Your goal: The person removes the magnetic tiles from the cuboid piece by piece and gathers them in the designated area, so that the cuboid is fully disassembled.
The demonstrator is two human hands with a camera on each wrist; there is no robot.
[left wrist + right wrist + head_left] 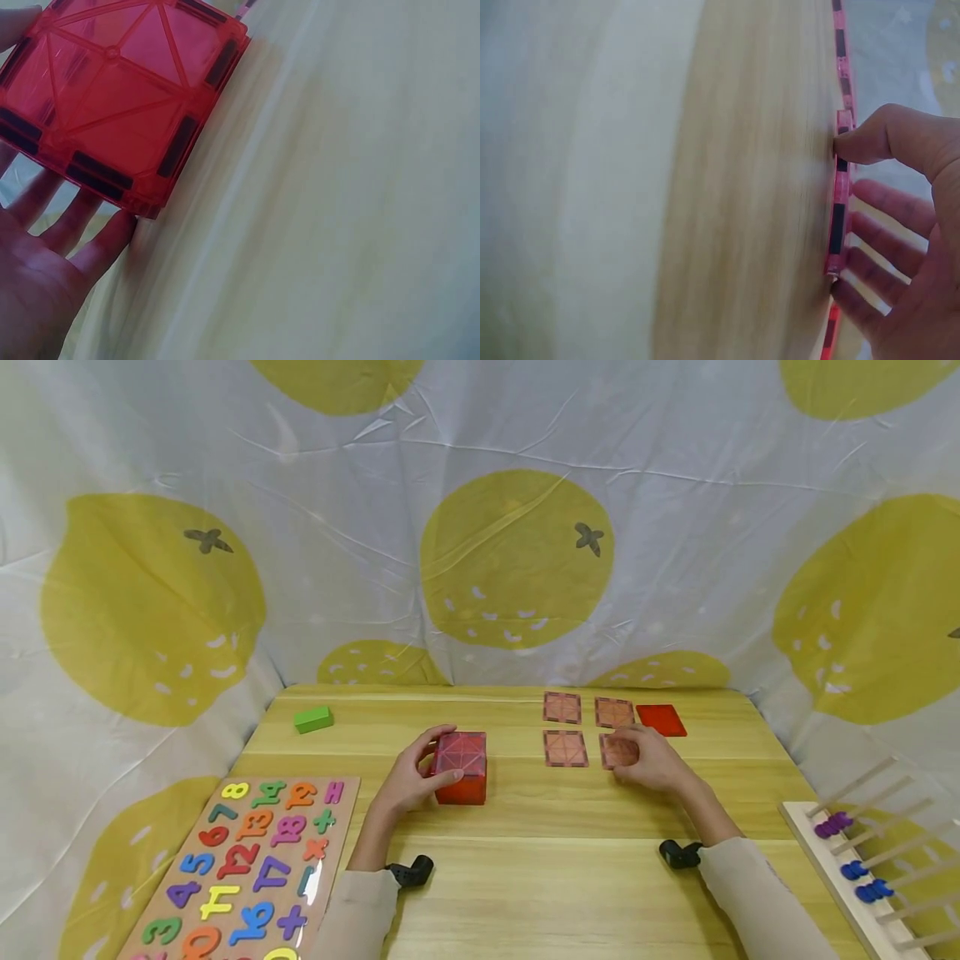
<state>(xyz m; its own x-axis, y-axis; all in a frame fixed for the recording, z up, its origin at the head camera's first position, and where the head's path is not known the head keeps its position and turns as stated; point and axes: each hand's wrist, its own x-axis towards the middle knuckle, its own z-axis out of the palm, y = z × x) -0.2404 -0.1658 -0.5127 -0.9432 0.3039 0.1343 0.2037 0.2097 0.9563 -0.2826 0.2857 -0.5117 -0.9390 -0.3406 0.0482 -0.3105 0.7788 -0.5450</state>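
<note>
My left hand (408, 783) grips a box-shaped stack or cube of translucent red magnetic tiles (461, 787) standing on the table left of centre. Its thumb lies along the near side and its fingers reach round the left and far sides. In the left wrist view, dark magnet strips line the edges of the red tile face (120, 97). My right hand (654, 762) holds a single magnetic tile (615, 752) flat at the tabletop by its edges. The right wrist view shows this tile (839, 217) edge-on, thumb at one end and fingertips at the other.
Around the held tile lie a near-left tile (565, 748), a far-left tile (562, 707), a far-right tile (612, 712) and a brighter red square (662, 720). A green block (313, 719), a number board (251, 860) and a peg counting frame (855, 881) flank the table. A lemon-print curtain (517, 435) hangs behind.
</note>
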